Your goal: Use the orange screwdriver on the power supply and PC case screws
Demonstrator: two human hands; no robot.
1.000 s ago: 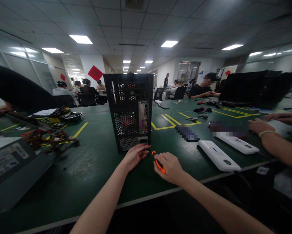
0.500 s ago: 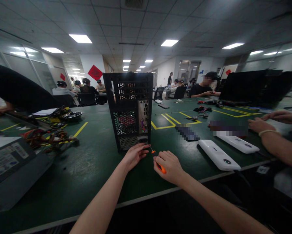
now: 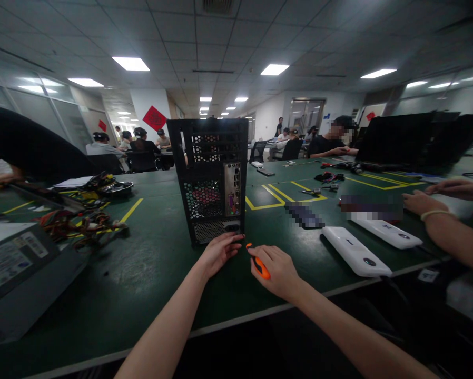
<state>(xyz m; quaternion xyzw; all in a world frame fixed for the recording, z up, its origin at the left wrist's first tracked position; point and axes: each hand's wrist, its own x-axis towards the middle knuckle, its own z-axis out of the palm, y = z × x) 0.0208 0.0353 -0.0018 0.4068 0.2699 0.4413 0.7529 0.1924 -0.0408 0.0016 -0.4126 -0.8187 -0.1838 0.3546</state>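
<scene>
A black computer case (image 3: 215, 176) stands upright on the green table, its back panel with ports and mesh grilles facing me. At its lower right corner is my left hand (image 3: 216, 255), the fingers stretched out and apart, the fingertips at or very near the bottom edge; whether they touch is hard to tell. My right hand (image 3: 276, 269) is wrapped round an orange and black screwdriver (image 3: 262, 267), just right of the case and low over the table. The screwdriver points toward that same corner, but its thin shaft barely shows.
A grey power supply (image 3: 19, 268) with bundled cables (image 3: 90, 218) lies at left. To the right are two white power banks (image 3: 353, 250), a dark phone-like slab (image 3: 304, 215) and a co-worker's hands (image 3: 430, 202). Black monitors (image 3: 398, 139) stand at the back right.
My right hand has shifted its grip, so more of the screwdriver's orange handle shows and the shaft is less visible. The left hand and the case have hardly moved.
</scene>
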